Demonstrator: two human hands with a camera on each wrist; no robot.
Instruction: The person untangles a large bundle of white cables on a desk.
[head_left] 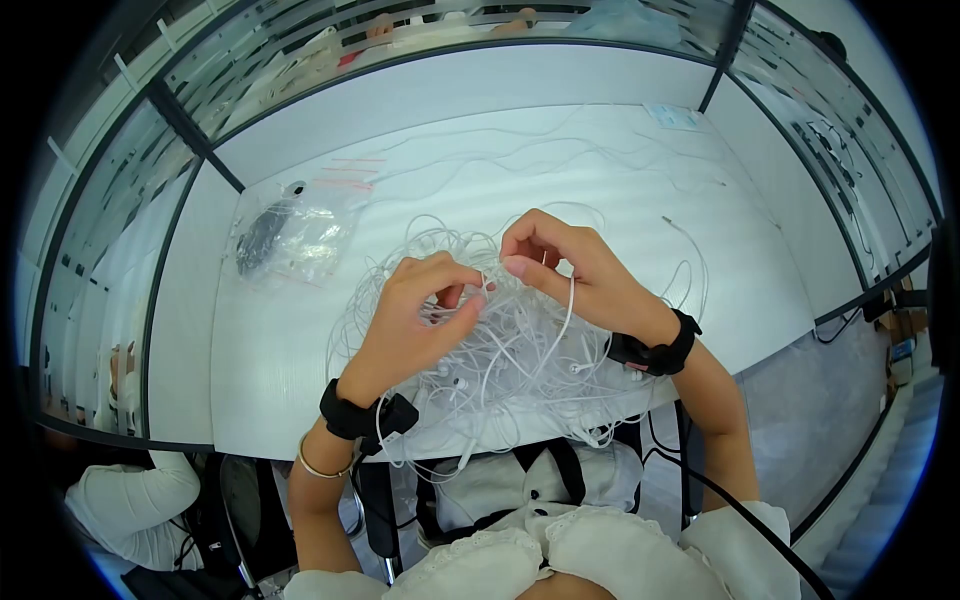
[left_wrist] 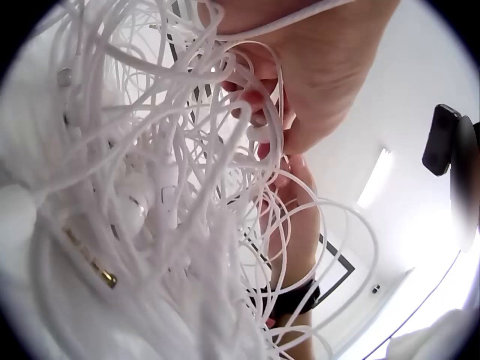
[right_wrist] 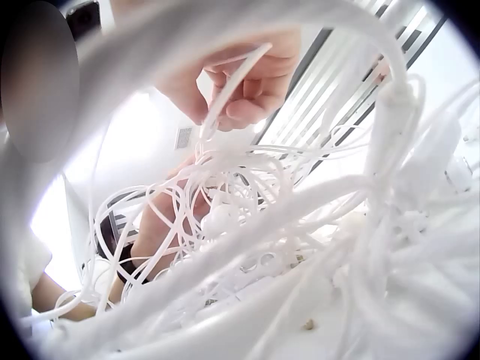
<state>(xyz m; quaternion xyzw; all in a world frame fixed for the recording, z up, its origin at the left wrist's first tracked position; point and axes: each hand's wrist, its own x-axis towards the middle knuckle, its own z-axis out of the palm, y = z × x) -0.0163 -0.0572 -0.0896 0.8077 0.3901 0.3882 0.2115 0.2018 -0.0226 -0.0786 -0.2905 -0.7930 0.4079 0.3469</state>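
Observation:
A tangled heap of white wired earphones (head_left: 510,370) lies at the table's front edge, with both hands over it. My left hand (head_left: 415,310) pinches a white earphone cable between thumb and forefinger, above the heap's left part. Close by on the right, my right hand (head_left: 590,275) has its thumb and curled forefinger together on another stretch of cable, which loops down past the palm. In the right wrist view a cable (right_wrist: 236,82) runs up through the right hand. Earbuds (left_wrist: 135,202) and a gold-coloured plug (left_wrist: 109,278) show among the loops in the left wrist view.
A clear plastic bag (head_left: 310,235) with something dark in it lies at the left. Several cables (head_left: 500,157) stretch along the back of the table (head_left: 770,270). A single cable with a plug (head_left: 690,235) lies right of the heap. Low partition walls (head_left: 470,85) enclose three sides.

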